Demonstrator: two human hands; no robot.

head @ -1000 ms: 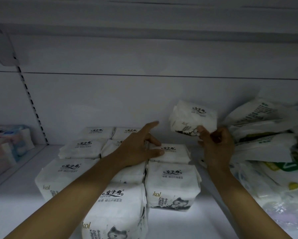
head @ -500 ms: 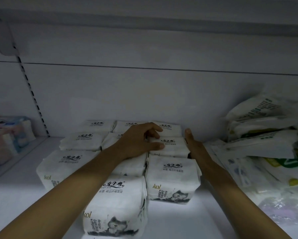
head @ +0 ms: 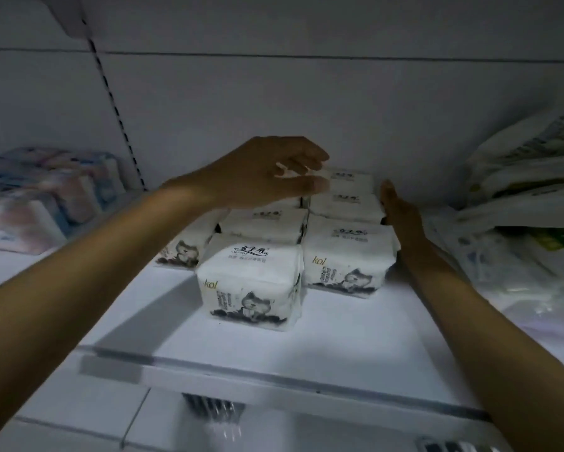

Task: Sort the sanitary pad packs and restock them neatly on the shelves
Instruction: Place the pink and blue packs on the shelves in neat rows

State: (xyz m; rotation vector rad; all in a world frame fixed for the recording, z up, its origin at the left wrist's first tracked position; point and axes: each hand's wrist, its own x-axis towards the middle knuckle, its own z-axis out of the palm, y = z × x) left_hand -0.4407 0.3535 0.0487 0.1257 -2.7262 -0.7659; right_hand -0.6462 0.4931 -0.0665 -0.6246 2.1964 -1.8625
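The white metal shelf [head: 339, 347] carries a block of white soft-plastic sanitary pad packs [head: 349, 259] in three columns that run front to back. Each pack lies logo panel up, with its cat-printed face toward the shelf's front edge. The middle column's front pack [head: 251, 282] sits further forward than its neighbours. My left hand [head: 267, 172] is above the rear packs, fingers loosely spread and gripping nothing; I cannot tell whether they touch. My right hand [head: 399, 212] lies flat, fingers straight, against the right side of the right column. A loose pile of white and green plastic packs [head: 528, 177] occupies the shelf's right end. Pink and blue packs [head: 46, 190] fill the left bay.
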